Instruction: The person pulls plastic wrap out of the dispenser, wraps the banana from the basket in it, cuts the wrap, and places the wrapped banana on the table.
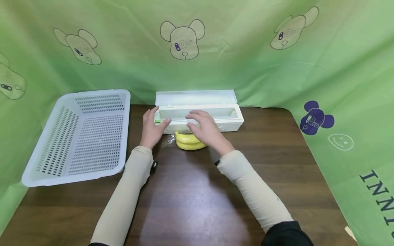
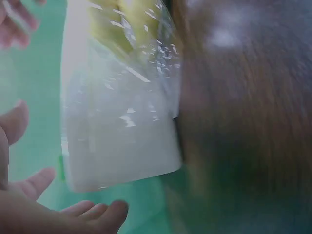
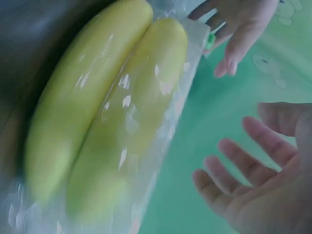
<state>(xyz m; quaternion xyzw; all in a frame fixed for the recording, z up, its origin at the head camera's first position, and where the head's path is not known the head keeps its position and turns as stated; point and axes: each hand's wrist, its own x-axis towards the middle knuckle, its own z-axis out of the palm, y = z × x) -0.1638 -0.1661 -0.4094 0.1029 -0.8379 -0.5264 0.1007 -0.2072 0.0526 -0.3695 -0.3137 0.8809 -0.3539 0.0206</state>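
Observation:
A long white box (image 1: 229,126) lies crosswise at the back of the table, its lid (image 1: 195,97) raised behind it. Two yellow bananas (image 1: 188,146) under clear plastic film (image 1: 168,139) sit right in front of the box. My left hand (image 1: 151,129) is at the box's left end, thumb and fingers spread, holding nothing. Above the bananas and the box's front edge is my right hand (image 1: 205,130), its fingers loosely extended and holding nothing. In the right wrist view, shiny film covers the bananas (image 3: 92,107), with the right hand's fingers (image 3: 248,165) apart from them.
To the left stands a large white perforated plastic basket (image 1: 126,102). A green cloth (image 1: 129,44) with printed bear heads hangs behind and beside the brown wooden table (image 1: 184,198). A small green piece (image 1: 158,121) shows at the box's left end.

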